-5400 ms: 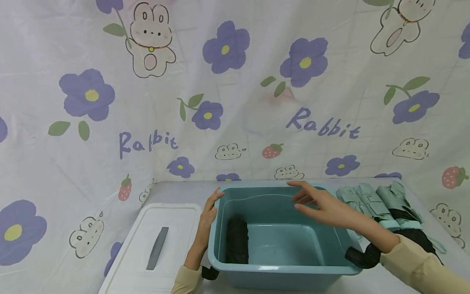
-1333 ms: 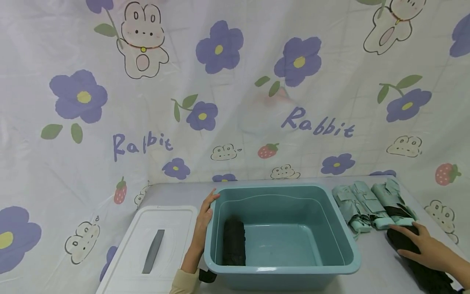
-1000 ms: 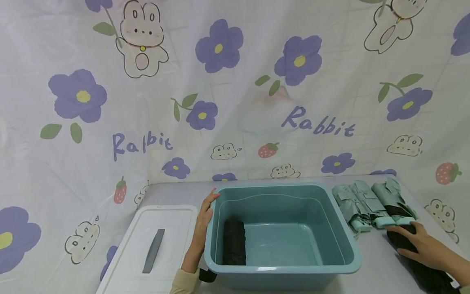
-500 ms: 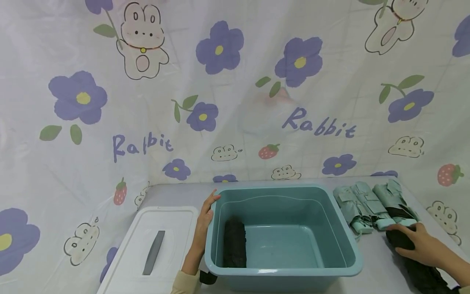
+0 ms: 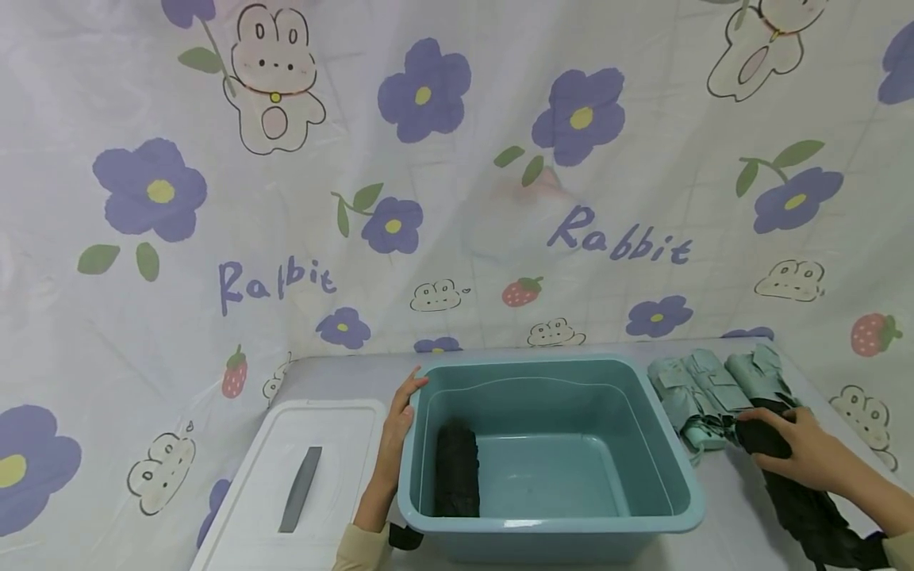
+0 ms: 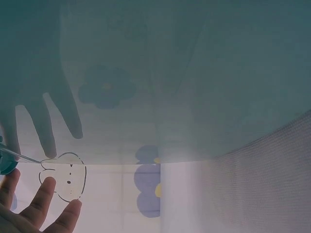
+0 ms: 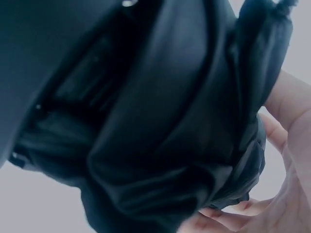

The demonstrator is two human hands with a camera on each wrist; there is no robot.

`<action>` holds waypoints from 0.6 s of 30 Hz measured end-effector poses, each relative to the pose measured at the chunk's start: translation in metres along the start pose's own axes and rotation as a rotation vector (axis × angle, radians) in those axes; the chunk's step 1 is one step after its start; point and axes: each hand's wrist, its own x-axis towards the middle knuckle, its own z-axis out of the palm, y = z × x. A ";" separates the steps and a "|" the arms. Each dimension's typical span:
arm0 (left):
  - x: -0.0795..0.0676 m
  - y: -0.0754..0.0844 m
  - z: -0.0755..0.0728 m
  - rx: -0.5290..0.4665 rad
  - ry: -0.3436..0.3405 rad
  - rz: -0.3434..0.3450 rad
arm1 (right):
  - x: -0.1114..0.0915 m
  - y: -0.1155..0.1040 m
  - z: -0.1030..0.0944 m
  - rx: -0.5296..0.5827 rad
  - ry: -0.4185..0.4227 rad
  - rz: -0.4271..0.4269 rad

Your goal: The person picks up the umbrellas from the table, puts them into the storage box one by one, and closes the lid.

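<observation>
Gripping a likely light, floppy umbrella [image 5: 803, 511] by its surer far end, the right hand [image 5: 817, 458] curled; the left hand [image 5: 397, 427] rested, fingers spread, against the tub [image 5: 535, 547].

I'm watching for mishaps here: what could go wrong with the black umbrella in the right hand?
The black umbrella in the right hand has loose, drooping fabric, which might snag on the teal bin. Its gripped end is close to the green bundles, so lifting it could nudge one. The left hand steadies only the bin's left side; a knock on the opposite side might shift it.
</observation>
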 end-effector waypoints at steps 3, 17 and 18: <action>0.000 0.000 0.000 -0.007 0.000 -0.003 | 0.002 -0.009 -0.007 0.020 0.025 -0.025; 0.000 0.000 0.000 -0.030 -0.008 -0.025 | 0.012 -0.051 -0.030 0.048 0.077 -0.130; 0.000 0.000 0.000 -0.026 -0.007 -0.026 | 0.013 -0.053 -0.031 0.055 0.086 -0.138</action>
